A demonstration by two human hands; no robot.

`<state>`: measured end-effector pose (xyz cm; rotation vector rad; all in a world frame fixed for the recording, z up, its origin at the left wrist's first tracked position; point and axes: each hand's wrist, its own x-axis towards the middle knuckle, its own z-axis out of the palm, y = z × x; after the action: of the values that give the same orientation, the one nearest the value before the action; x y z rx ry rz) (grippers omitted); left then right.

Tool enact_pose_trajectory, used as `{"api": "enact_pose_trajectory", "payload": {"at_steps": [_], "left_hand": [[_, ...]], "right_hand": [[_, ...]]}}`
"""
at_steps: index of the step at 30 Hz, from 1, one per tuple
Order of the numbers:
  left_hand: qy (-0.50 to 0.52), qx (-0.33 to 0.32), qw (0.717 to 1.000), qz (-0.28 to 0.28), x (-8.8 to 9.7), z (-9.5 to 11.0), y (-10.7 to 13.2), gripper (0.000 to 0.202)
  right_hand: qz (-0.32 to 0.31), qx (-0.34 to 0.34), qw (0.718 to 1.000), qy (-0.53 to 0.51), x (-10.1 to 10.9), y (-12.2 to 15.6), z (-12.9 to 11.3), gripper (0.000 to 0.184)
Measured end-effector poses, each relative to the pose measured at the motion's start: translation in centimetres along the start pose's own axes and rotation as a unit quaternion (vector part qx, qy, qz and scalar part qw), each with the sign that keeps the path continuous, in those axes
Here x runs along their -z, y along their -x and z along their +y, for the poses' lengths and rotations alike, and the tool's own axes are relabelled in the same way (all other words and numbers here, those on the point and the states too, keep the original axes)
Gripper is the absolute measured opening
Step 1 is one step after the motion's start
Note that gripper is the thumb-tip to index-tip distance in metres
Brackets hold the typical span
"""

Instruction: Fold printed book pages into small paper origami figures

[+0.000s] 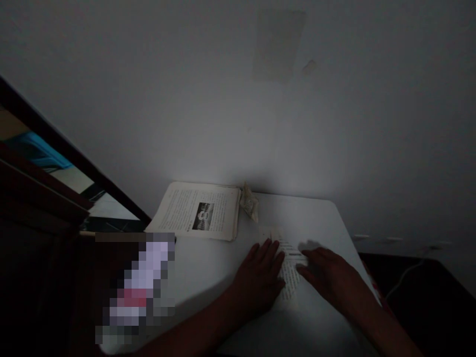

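Note:
A partly folded sheet of printed paper (pixel 290 275) lies on the white table (pixel 201 263) between my hands. My left hand (pixel 260 275) rests flat on the sheet's left side, fingers stretched out and a little apart. From the right, my right hand (pixel 327 272) pinches the sheet's pointed right corner between thumb and fingers. Part of the sheet is hidden under my left hand. Behind it, near the wall, a folded paper piece (pixel 249 202) stands beside a stack of printed pages (pixel 186 210) with a small dark picture on the top page.
A pale wall (pixel 208 109) rises right behind the table. A blurred-out patch (pixel 137 287) covers something at the table's left edge. Dark wooden furniture (pixel 37 208) stands on the left, with a blue object (pixel 40 148) beyond. A white cable (pixel 407 272) hangs at the right.

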<state>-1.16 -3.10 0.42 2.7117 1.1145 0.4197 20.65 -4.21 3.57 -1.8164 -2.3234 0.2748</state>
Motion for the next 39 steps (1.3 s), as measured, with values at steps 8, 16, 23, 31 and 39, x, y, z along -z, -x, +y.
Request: {"api": "enact_pose_trajectory", "payload": {"at_steps": [8, 16, 23, 31, 39], "left_hand": [[-0.026, -0.004, 1.000, 0.014, -0.3, 0.0, 0.3, 0.051], [-0.041, -0.001, 0.999, 0.013, -0.1, 0.0, 0.3, 0.052], [-0.040, -0.001, 0.999, 0.009, 0.1, 0.0, 0.2, 0.052], [-0.039, -0.059, 0.997, 0.023, 0.1, 0.2, 0.0, 0.042], [-0.014, -0.046, 0.999, 0.018, 0.5, 0.5, -0.3, 0.042]], "right_hand": [[0.012, 0.120, 0.991, 0.052, -3.3, 3.2, -1.0, 0.072], [-0.005, 0.119, 0.992, 0.047, -3.4, 3.0, -0.6, 0.070], [0.076, 0.123, 0.989, 0.023, -3.1, 1.4, 0.2, 0.039], [0.184, 0.171, 0.968, -0.018, -3.6, -0.3, 0.7, 0.019], [0.132, 0.179, 0.973, -0.067, -3.4, -0.2, -0.1, 0.018]]}}
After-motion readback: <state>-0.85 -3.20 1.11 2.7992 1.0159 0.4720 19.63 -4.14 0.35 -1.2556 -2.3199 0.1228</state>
